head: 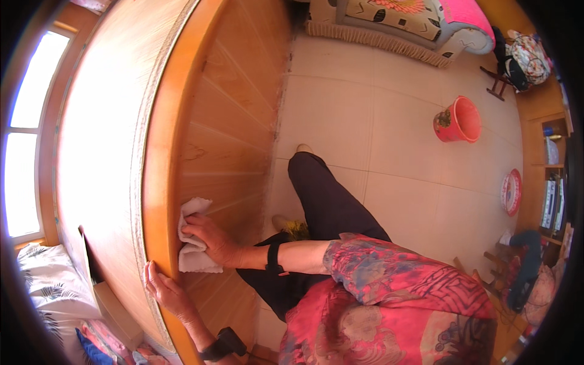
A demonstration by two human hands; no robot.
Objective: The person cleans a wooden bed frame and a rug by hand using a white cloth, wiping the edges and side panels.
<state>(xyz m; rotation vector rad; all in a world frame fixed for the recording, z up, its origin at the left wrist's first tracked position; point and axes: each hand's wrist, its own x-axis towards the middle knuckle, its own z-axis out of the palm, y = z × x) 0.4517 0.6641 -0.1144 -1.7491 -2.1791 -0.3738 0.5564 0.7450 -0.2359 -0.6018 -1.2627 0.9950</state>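
A white cloth (pixel 194 255) lies against the upper part of a wood-panelled front (pixel 223 150), just under its rounded orange wooden edge (pixel 159 182). My right hand (pixel 210 237) presses on the cloth, fingers spread over it, with cloth showing above and below the hand. Lower left, my left hand (pixel 171 292) rests on the wooden edge, its fingertips reaching the border of the pale mat (pixel 105 150) that covers the top surface. Nothing is seen in the left hand. Each wrist wears a black band.
A red bucket (pixel 467 119) stands on the tiled floor (pixel 328 109), and a red-rimmed basin (pixel 513 192) is by the shelf unit (pixel 554 182). A patterned sofa (pixel 388 23) is at the top. Folded bedding (pixel 59 283) lies lower left. Small wooden stools are at the right.
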